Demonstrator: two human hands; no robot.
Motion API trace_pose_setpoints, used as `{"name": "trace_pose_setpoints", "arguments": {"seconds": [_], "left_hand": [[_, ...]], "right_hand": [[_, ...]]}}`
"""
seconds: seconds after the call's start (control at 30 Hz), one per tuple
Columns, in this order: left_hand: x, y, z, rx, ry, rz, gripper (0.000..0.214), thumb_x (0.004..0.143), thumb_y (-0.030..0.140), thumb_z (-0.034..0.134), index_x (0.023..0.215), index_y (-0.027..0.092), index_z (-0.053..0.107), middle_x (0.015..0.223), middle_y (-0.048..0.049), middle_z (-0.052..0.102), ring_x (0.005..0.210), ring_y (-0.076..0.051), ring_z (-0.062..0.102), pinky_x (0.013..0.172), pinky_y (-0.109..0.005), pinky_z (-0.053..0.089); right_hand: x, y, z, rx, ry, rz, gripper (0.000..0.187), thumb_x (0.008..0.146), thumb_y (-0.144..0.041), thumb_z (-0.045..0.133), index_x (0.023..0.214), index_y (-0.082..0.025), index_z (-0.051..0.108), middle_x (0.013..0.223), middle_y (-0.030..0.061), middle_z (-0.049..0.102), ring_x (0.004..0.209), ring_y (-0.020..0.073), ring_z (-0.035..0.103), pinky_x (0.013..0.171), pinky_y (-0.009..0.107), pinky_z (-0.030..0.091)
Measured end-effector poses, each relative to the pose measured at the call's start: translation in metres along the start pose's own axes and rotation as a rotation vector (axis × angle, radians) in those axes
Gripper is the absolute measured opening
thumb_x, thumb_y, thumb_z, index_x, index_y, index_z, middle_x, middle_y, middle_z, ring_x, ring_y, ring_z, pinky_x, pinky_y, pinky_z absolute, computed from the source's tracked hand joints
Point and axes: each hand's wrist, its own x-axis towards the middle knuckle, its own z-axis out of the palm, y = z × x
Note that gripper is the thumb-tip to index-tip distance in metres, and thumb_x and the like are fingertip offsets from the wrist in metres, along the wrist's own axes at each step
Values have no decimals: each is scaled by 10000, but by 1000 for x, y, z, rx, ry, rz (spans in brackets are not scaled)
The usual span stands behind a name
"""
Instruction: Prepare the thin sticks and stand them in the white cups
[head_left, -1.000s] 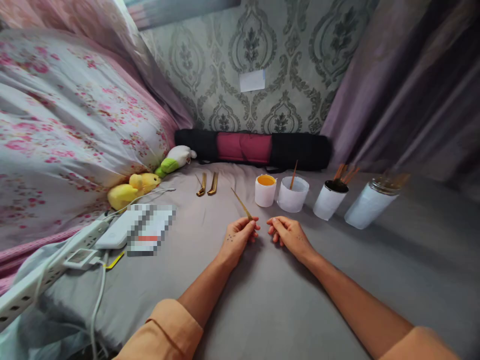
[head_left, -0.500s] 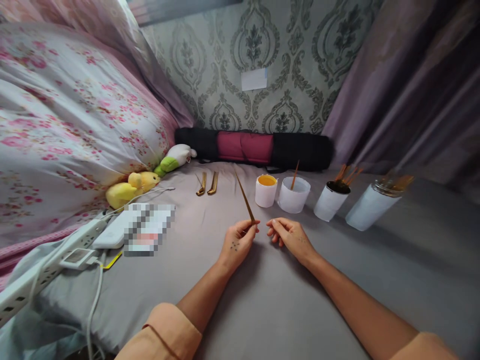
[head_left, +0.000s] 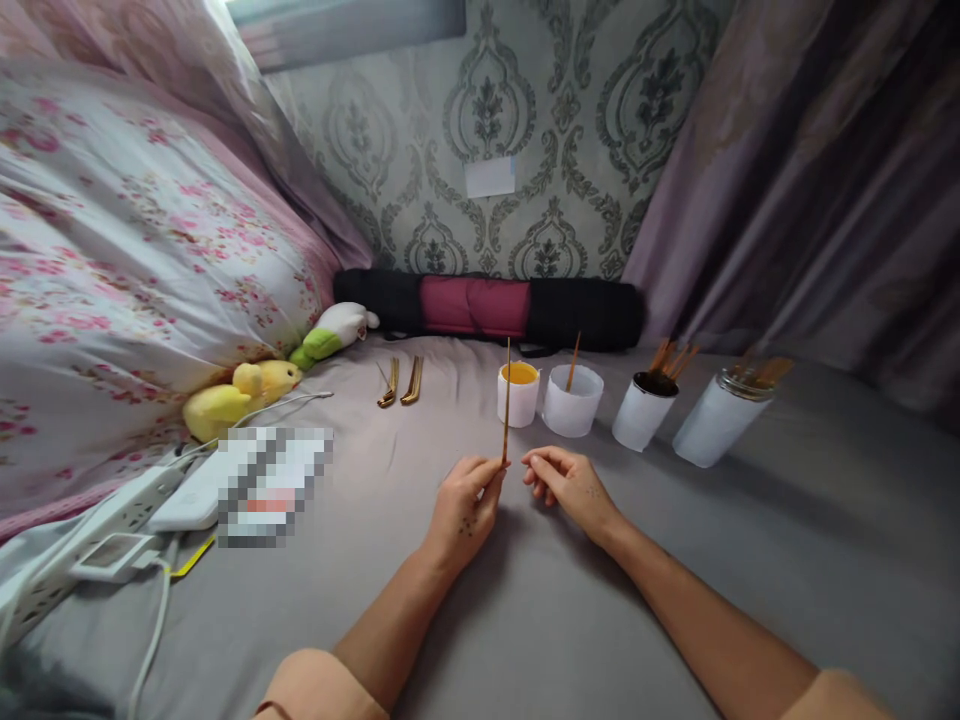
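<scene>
My left hand (head_left: 463,508) pinches the lower end of a thin brown stick (head_left: 507,402), which stands almost upright. A short gap to the right, my right hand (head_left: 567,484) rests on the grey sheet (head_left: 525,620) with its fingers curled and nothing visible in them. Just beyond my hands stands a row of cups: a white cup of orange liquid (head_left: 518,392), a translucent cup (head_left: 573,400) with one stick in it, a white cup with a dark rim (head_left: 643,409) holding several sticks, and a glass jar (head_left: 720,417) with more sticks.
Two gold utensils (head_left: 400,382) lie left of the cups. Yellow and green plush toys (head_left: 238,388) sit against a floral duvet (head_left: 127,260) on the left. A power strip (head_left: 82,528), a white device (head_left: 196,488) and cables lie at the near left. A black and maroon roll (head_left: 487,306) lies along the wall.
The stick in my left hand has swung from leaning left to nearly upright. My right hand has stayed in place. The view has shifted slightly.
</scene>
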Motion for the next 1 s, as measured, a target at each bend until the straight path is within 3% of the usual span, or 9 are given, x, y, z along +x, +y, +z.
{"name": "trace_pose_setpoints", "arguments": {"seconds": [0.33, 0.6, 0.77, 1.0], "left_hand": [[-2, 3, -2, 96, -40, 83, 247, 808, 252, 485, 978, 283, 661, 827, -72, 593, 782, -173, 498, 748, -243, 365], [-4, -3, -4, 335, -92, 193, 284, 855, 232, 398, 1039, 249, 612, 857, -66, 580, 798, -160, 490, 745, -262, 372], [-4, -2, -6, 517, -139, 251, 290, 878, 221, 346, 1049, 208, 580, 853, -59, 565, 804, -146, 487, 739, -267, 393], [-4, -3, -5, 598, -175, 244, 296, 886, 221, 327, 1045, 205, 576, 857, -52, 567, 799, -145, 483, 740, -265, 387]], "right_hand": [[-4, -13, -4, 193, -2, 54, 247, 736, -334, 527, 866, -139, 606, 706, 36, 613, 550, 99, 532, 466, 209, 395], [-3, -13, -7, 445, -52, 94, 236, 770, -338, 522, 877, -149, 616, 749, 43, 591, 600, 101, 523, 527, 220, 389], [-3, -14, -7, 484, -47, 93, 207, 772, -307, 530, 888, -164, 624, 736, 33, 585, 596, 103, 512, 532, 233, 375], [-3, -15, -7, 498, -32, 87, 202, 759, -283, 529, 894, -169, 626, 719, 22, 575, 582, 98, 493, 525, 237, 358]]}}
